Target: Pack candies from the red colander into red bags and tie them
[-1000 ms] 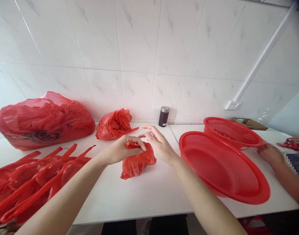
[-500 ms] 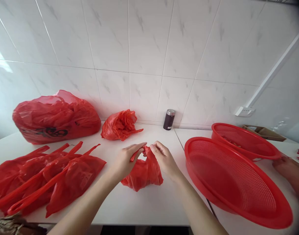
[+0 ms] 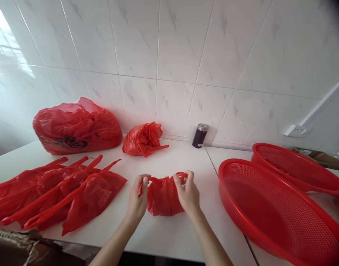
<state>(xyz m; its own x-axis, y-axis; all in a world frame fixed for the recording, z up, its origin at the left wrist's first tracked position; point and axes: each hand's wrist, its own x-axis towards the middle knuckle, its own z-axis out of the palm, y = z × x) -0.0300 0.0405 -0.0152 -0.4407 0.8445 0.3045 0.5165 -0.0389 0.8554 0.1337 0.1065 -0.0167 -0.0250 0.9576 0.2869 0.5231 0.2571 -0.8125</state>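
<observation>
Small red bag (image 3: 164,199) at six o'clock in view, seemingly resting on the tabletop (image 3: 158,240). Half a second ago the hands nearly met above it; now they stand apart, left hand (image 3: 138,201) pinching a strip at ten o'clock of the bag, right hand (image 3: 190,194) pinching the other end at two. Top stretched between them, so the gather looks under pull. Long axis runs nine to three; gathered edge faces twelve.

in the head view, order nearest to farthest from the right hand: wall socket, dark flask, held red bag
1. Held red bag: in the right hand
2. Dark flask: beyond the hand, slightly right
3. Wall socket: far right
</observation>
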